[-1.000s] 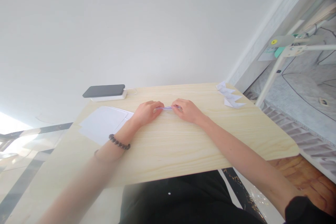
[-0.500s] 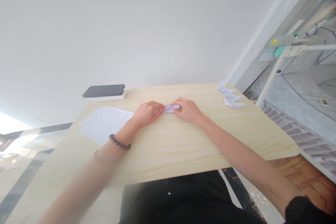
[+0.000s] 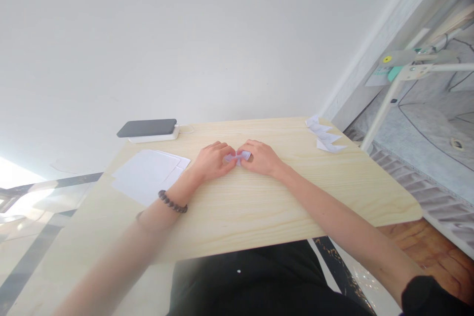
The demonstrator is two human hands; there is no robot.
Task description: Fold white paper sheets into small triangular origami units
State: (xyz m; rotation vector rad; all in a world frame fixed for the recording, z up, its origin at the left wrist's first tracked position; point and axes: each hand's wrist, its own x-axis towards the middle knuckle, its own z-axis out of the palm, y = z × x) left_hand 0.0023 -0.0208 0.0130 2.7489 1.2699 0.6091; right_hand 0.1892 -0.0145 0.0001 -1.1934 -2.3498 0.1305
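Note:
A small folded piece of white paper (image 3: 243,156) is pinched between my two hands near the middle of the table. My left hand (image 3: 215,159), with a dark beaded bracelet on its wrist, is closed on the paper's left end. From the other side, my right hand (image 3: 260,157) grips the right end between thumb and fingers. The fingertips of both hands nearly meet and cover much of the paper, so its exact shape is hidden.
Flat white sheets (image 3: 148,173) lie at the left of the wooden table (image 3: 237,212). A dark phone (image 3: 147,128) rests on a white block at the back left, with a cable. Several folded paper pieces (image 3: 329,145) sit at the back right. A wall stands behind.
My left hand has shifted right, closer to my right hand, and both have drawn slightly nearer to me. The folded paper is now more covered by the fingers.

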